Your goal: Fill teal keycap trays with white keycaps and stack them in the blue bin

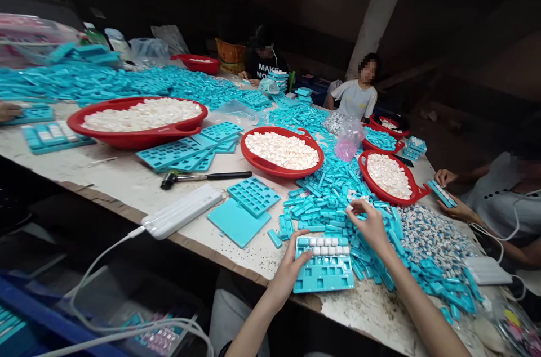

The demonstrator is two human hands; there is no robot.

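Observation:
My left hand (288,267) is closed on the left edge of a turquoise plate (323,285) with square holes, its thumb on the upper face. White key-like caps (326,251) fill two rows near the plate's far edge; the nearer holes have none. Beyond the plate, to the right, my right hand (370,226) pinches a small white cap (349,208) between thumb and fingertips. Under and around that hand lies a heap of small turquoise pieces (327,199).
Red bowls of white caps (270,168) stand across the table. A hammer (207,177), a white power strip (183,213) and stacked turquoise plates (240,222) lie to the left. Small white-and-blue parts (435,239) spread at right. A co-worker's hands (454,199) hold another plate there.

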